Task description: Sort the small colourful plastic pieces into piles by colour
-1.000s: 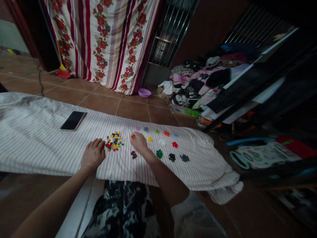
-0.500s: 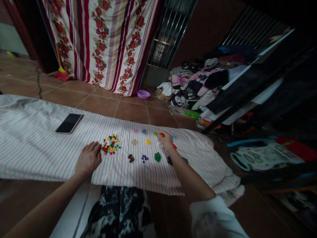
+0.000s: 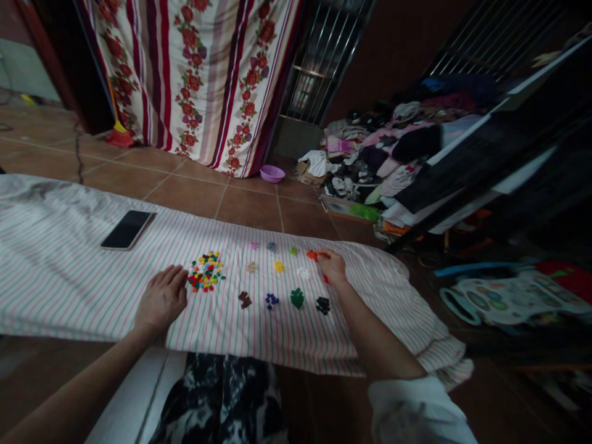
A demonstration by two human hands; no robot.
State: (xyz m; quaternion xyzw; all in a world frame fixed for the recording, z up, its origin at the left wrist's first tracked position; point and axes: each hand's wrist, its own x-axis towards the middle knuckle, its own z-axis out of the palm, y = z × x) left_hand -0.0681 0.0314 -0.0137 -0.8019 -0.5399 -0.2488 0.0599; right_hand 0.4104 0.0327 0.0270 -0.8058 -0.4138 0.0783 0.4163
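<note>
My left hand (image 3: 161, 297) lies flat on the striped cloth, fingertips beside a mixed heap of small coloured pieces (image 3: 206, 272). My right hand (image 3: 332, 265) is over the far side, thumb and fingers pinched at the edge of a small orange pile (image 3: 312, 254); whatever is between the fingertips is too small to make out. Sorted piles lie in rows: pink (image 3: 254, 245), grey (image 3: 271, 246), light green (image 3: 293, 250), beige (image 3: 251, 267), yellow (image 3: 279, 266), white (image 3: 303, 272), brown (image 3: 245, 300), dark blue (image 3: 271, 301), green (image 3: 296, 298) and black (image 3: 322, 305). Red pieces (image 3: 326, 279) are partly behind my right hand.
A phone (image 3: 127, 230) lies on the left part of the striped cloth (image 3: 69, 259). Beyond, on the tiled floor, are a purple basin (image 3: 272, 174), a red broom (image 3: 119, 137) and a heap of clothes (image 3: 370, 154). A floral curtain (image 3: 203, 80) hangs behind.
My right hand has moved to the right, uncovering the orange and black piles. My left hand stays beside the mixed heap. The view has shifted slightly.
</note>
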